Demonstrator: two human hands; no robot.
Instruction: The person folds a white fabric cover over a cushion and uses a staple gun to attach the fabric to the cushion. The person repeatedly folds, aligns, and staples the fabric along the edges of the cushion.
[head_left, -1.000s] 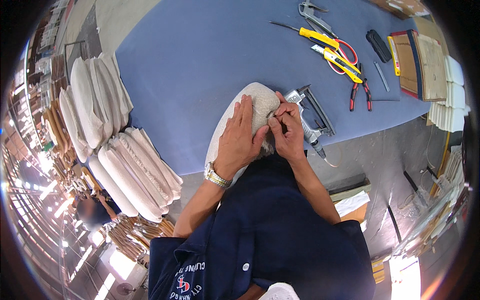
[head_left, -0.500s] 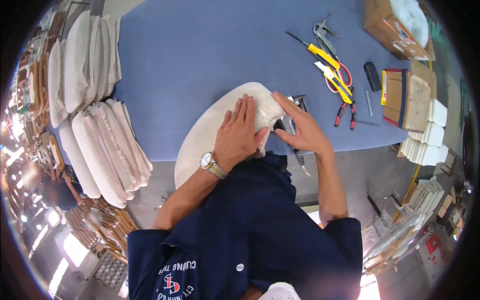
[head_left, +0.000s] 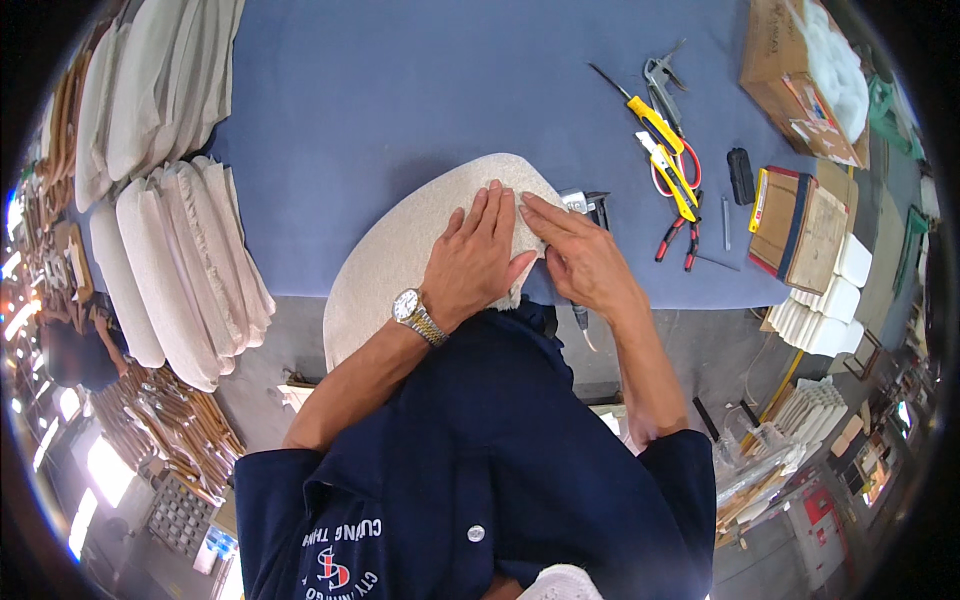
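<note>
A beige fabric-covered cushion with a rounded end lies at the front edge of the blue-grey table, overhanging toward me. My left hand, with a watch on its wrist, rests flat on it, fingers stretched. At the cushion's right corner is my right hand: its forefinger reaches over the top, the other fingers are bent, and the thumb is at the edge, gripping the cover there. A raw fabric edge hangs beneath the hands. Just behind my right hand lies a grey-and-black tool, mostly hidden by it.
Stacked beige cushions stand at the left. On the right lie a yellow screwdriver, a yellow utility knife, red-handled pliers, a grey air blow gun and a black case. A cardboard box holds white stuffing.
My right hand has moved in onto the cushion corner, with its fingers bending and its forefinger now on top. My left hand stays flat on the cushion. The view has shifted slightly.
</note>
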